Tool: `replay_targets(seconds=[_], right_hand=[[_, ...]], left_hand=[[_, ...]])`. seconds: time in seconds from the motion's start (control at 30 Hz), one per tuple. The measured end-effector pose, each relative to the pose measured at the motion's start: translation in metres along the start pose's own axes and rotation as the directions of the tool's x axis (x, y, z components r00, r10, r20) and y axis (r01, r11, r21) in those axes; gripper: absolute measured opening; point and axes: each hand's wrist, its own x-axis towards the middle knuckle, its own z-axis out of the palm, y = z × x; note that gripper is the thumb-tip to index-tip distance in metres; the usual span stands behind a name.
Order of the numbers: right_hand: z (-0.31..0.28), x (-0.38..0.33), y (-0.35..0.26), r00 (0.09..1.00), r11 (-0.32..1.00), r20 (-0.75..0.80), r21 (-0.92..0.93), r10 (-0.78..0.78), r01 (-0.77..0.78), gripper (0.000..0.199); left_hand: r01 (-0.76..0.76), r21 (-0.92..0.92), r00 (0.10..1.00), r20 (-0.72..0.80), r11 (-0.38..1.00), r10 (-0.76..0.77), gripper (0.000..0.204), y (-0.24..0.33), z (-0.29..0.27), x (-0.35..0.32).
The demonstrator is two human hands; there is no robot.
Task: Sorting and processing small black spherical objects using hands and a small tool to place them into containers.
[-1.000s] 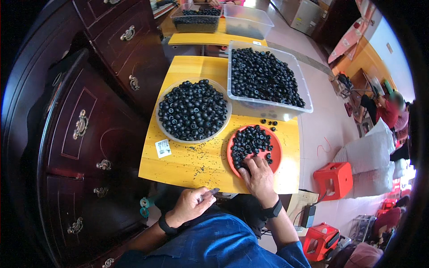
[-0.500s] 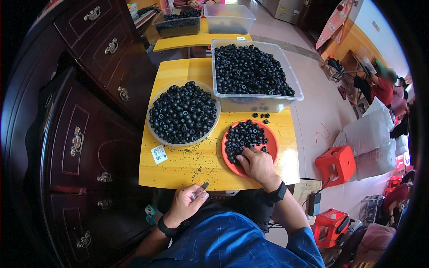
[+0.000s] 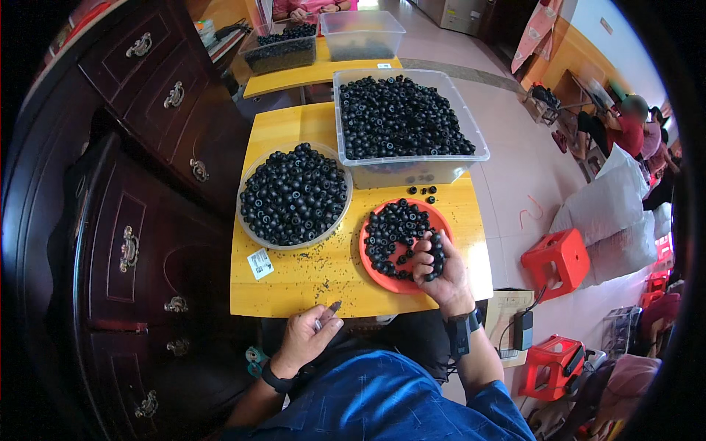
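Observation:
My right hand (image 3: pixel 452 279) is closed round several small black ring-like parts (image 3: pixel 435 259), which show along the palm and fingers. It hovers over the right edge of a red plate (image 3: pixel 440 217), where more of these hollow black parts (image 3: pixel 388 229) lie. In my left hand (image 3: pixel 307 339), near the table's front edge, is a small tool with a dark flat tip (image 3: pixel 334 306); it looks like a short blade, its handle mostly covered by the fingers. Left of the plate stands a round clear tub (image 3: pixel 349 192) heaped with black parts (image 3: pixel 294 195).
A big clear bin (image 3: pixel 412 175) full of black parts stands behind the plate. Several loose parts (image 3: pixel 422 191) lie between them. Dark crumbs and a white label (image 3: pixel 260 263) are on the yellow table (image 3: pixel 294 117). Dark drawers (image 3: pixel 125 220) border the left; red stools (image 3: pixel 557 257) stand right.
My right hand has come up out of the pile on the plate with a handful of black parts, leaving a gap there. The left hand keeps its hold on the tool.

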Motion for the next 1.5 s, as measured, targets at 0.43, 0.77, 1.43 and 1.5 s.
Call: replay_targets(seconds=[0.43,0.77,1.43,1.5], right_hand=[[-0.006,-0.016,0.044,0.988,0.974,-0.149,0.226,0.037,-0.003,0.05],[-0.021,-0.017,0.044,0.985,0.949,-0.139,0.309,0.103,-0.056,0.049],[-0.004,-0.02,0.073,0.991,0.991,-0.005,0.037,0.131,-0.131,0.043],[-0.002,-0.019,0.082,0.986,0.987,-0.042,0.033,0.159,-0.158,0.043]], left_hand=[[0.016,-0.005,1.0,0.004,1.0,-0.016,0.012,-0.001,-0.001,-0.004],[0.023,-0.035,1.0,0.017,0.999,-0.022,0.013,0.002,0.0,-0.006],[-0.032,-0.06,0.999,-0.023,0.998,0.03,0.012,0.033,-0.008,0.012],[-0.073,-0.017,0.996,-0.043,0.997,0.072,0.015,0.048,-0.006,0.021]])
